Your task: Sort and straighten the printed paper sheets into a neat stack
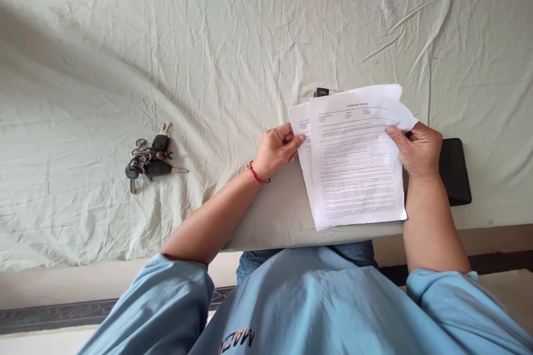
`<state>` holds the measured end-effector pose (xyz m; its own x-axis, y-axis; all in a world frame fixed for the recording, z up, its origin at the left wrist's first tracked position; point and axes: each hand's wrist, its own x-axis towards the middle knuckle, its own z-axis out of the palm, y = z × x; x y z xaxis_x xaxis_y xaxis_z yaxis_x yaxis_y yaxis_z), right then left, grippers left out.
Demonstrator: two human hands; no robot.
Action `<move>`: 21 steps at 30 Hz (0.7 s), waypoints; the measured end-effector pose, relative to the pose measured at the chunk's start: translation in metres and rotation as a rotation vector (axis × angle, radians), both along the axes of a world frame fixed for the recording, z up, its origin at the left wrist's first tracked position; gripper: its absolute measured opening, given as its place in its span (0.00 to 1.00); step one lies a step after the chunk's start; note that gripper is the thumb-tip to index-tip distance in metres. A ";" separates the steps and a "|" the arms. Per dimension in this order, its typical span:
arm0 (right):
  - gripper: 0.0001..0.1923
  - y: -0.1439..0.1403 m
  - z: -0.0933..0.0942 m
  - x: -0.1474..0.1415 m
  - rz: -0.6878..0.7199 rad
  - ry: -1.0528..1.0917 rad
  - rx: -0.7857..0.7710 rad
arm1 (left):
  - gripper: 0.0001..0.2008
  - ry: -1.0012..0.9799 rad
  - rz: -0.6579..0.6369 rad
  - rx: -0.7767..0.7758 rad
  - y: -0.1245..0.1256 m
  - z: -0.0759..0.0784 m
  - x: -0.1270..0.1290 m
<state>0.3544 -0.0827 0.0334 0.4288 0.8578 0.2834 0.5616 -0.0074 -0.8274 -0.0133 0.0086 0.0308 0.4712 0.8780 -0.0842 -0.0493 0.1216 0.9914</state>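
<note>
Several printed paper sheets are held up over the front part of the table, fanned slightly apart. The top sheet is headed "OVERLEAF NOTES". My left hand pinches the left edge of the sheets between thumb and fingers. On the other side, my right hand grips the upper right edge, thumb on top and fingers hidden beneath. Behind the top edge of the paper shows the end of a small black object, mostly covered. A flat black object lies just right of my right hand, partly hidden by it.
A bunch of keys on rings lies to the left on the table. Pale wrinkled cloth covers the tabletop, with its front edge close to my body. Beyond that edge, the floor shows below.
</note>
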 end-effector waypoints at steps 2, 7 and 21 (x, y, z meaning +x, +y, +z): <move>0.21 0.005 -0.007 -0.004 -0.034 0.049 0.049 | 0.35 0.005 -0.031 -0.018 0.000 0.000 -0.001; 0.23 0.007 -0.018 -0.008 -0.094 0.113 0.094 | 0.32 0.041 -0.043 -0.004 0.000 0.002 -0.004; 0.30 0.005 -0.018 -0.005 -0.127 0.056 0.062 | 0.33 0.061 -0.104 0.031 0.001 0.010 -0.003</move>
<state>0.3492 -0.0782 0.0150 0.5494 0.7771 0.3071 0.5127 -0.0234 -0.8582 -0.0160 0.0095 0.0409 0.5547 0.8272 -0.0894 0.0228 0.0923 0.9955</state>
